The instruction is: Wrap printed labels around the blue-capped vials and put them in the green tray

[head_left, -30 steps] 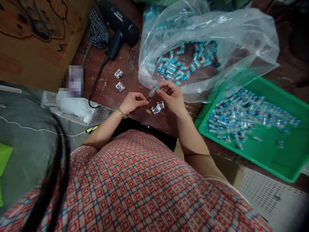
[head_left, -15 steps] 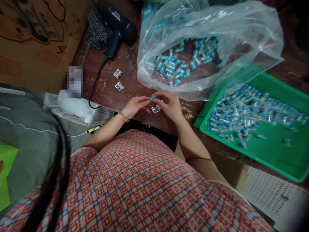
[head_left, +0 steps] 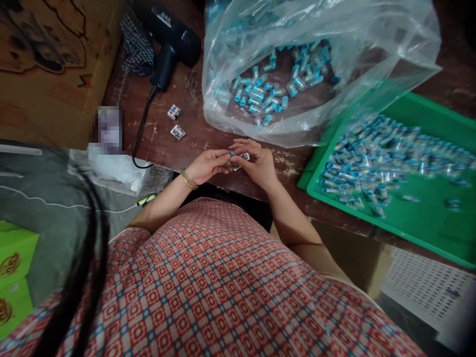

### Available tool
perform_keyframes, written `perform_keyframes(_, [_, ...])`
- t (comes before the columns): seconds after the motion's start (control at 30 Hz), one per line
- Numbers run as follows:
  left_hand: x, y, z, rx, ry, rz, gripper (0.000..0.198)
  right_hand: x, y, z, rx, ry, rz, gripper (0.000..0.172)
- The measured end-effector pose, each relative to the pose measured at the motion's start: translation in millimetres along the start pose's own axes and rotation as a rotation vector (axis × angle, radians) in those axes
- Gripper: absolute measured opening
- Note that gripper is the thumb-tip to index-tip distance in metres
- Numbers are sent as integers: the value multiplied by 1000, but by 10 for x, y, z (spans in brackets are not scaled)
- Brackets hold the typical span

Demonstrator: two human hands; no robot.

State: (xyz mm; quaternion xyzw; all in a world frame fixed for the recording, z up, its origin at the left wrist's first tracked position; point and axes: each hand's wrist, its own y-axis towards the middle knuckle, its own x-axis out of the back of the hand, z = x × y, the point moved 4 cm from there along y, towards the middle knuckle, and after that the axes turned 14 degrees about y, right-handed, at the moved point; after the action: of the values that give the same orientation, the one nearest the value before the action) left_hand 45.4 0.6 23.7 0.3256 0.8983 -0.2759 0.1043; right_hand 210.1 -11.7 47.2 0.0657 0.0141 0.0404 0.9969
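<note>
Vial seems to be worked between left hand and right hand, above near part of table. Vial is pinched by left fingertips; right grip cannot be told. Steady pinch seems needed next.

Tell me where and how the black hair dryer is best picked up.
Probably by the handle, coming from the near right. The hair dryer lies on its side, its slim handle angled toward the near side, while the checkered cloth sits close along its left. Gripping above the cord would likely suit.
</note>
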Motion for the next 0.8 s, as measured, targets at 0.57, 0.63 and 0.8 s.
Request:
perform_keyframes(0.57, [135, 380, 239, -234, 1316, -447, 18, 1706, -749, 283, 181, -749, -605, 9])
perform_keyframes(0.63, [21, 425, 280, -249, 1447, -450, 21, 1152, -572, -56, 30, -594, -313, 8])
perform_keyframes(0.8, [-138, 504, 325, -237, 1539, -372, 10, 479, -338, -559, -112, -543, -106, 13])
